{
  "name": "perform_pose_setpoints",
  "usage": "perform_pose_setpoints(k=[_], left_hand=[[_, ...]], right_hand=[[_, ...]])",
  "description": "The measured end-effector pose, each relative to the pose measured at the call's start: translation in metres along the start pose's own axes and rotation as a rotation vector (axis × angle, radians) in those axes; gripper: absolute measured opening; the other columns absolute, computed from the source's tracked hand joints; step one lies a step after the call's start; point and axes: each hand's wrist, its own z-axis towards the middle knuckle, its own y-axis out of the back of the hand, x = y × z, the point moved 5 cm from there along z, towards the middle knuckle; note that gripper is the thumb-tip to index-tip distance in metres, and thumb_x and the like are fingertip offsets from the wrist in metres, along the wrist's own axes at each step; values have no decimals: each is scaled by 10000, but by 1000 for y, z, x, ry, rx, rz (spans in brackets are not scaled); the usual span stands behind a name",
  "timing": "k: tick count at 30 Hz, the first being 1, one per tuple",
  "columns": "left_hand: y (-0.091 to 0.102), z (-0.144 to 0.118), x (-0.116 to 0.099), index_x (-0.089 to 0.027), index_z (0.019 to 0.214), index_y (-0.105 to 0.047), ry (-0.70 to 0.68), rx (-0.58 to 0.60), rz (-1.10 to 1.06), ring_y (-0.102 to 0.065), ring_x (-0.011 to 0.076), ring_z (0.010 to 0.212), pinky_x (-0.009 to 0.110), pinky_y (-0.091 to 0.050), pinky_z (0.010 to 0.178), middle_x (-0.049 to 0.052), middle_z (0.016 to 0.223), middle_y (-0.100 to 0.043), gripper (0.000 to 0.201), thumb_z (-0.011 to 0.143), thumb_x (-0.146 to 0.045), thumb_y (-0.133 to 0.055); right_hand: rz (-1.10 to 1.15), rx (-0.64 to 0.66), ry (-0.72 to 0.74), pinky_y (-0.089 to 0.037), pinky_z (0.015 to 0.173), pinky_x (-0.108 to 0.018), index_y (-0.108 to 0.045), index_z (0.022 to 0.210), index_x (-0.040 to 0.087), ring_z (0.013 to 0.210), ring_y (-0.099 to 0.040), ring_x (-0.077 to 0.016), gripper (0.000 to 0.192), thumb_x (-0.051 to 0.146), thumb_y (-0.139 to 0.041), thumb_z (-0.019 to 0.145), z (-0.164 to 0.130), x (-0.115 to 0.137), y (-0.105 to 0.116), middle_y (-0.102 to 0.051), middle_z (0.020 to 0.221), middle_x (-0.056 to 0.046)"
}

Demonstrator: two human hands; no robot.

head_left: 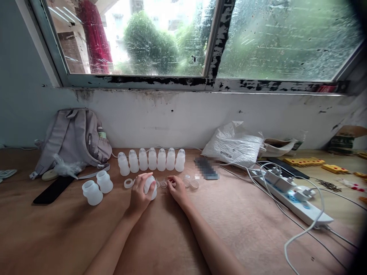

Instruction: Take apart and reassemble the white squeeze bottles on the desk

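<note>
Spanning the whole lower view is a wooden table (258,229), w/ a grey backpack (76,139) leaning on the wall at 10 o'clock and a white plastic bag (233,145) lying at 1 o'clock. A white power strip (289,196) w/ plugs and cables is sitting at 3 o'clock. Seven white bottles (151,159) are standing in a row just beyond the hands; two more (97,187) are standing apart at 9 o'clock. The left hand (140,194) is clamping around one white bottle (151,187), upright on the table, center. The right hand (177,189) is pinching a small clear cap (171,182), fingers together; more clear caps (190,182) are lying just beside it at 3 o'clock.
</note>
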Motion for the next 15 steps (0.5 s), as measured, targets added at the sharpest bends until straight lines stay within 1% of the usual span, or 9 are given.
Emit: perform_pose_setpoints(k=[1,3,5,6,8,10,12,14,15], left_hand=[[-7,-5,2,-209,1066,-493,27,15,-45,-514,193,988,320,-390,872,59,1039,-560,283,804,-309,-459],[-21,-14,11,-206,1175,-388,104,50,-130,-484,199,1048,323,-386,882,83,1125,-513,428,780,-322,-502],[-34,-21,22,-195,1247,-263,185,118,-198,-463,213,1082,328,-391,874,114,1192,-461,611,734,-340,-561],[-39,-24,27,-192,1254,-232,223,158,-216,-471,217,1071,331,-399,860,122,1194,-457,660,715,-345,-580],[-46,-28,34,-188,1210,-273,293,225,-230,-524,213,978,331,-419,811,110,1109,-513,615,705,-353,-583],[-46,-30,34,-183,1105,-369,350,260,-244,-562,196,841,322,-433,750,74,954,-570,467,718,-362,-561],[-44,-30,28,-185,1013,-423,359,303,-289,-565,185,772,308,-435,713,47,865,-582,365,721,-361,-551],[-44,-31,18,-191,996,-437,349,384,-356,-563,179,753,291,-435,689,33,847,-584,350,708,-348,-560],[-45,-33,13,-190,1003,-437,347,429,-394,-561,178,751,285,-435,681,33,849,-585,360,701,-339,-565]], right_hand=[[3,-3,0,-438,717,-322,-584,851,174,768,-547,-191,165,226,-455,763,0,0,0,-599,769,-60],[11,-6,-2,-437,716,-321,-586,848,176,766,-548,-191,163,231,-458,764,0,-1,-1,-600,767,-59],[18,-6,-3,-435,716,-326,-589,843,182,762,-548,-193,160,242,-465,762,0,-1,-1,-602,764,-58],[23,-7,-3,-433,719,-329,-591,838,184,762,-548,-194,159,251,-467,763,0,0,0,-605,766,-59],[64,-14,-14,-427,726,-332,-592,838,187,773,-549,-195,175,282,-456,781,0,4,2,-613,798,-64],[194,-32,-61,-426,730,-324,-578,888,189,791,-554,-190,224,328,-417,816,-1,12,7,-618,842,-65],[404,-38,-136,-430,731,-311,-539,982,195,814,-561,-184,278,375,-381,839,-2,22,9,-616,876,-62],[605,0,-202,-437,729,-297,-500,1043,200,842,-561,-182,313,409,-405,830,-3,34,8,-611,896,-58],[682,37,-226,-440,721,-288,-500,1040,201,839,-561,-180,319,418,-432,817,-3,40,5,-609,893,-53]])
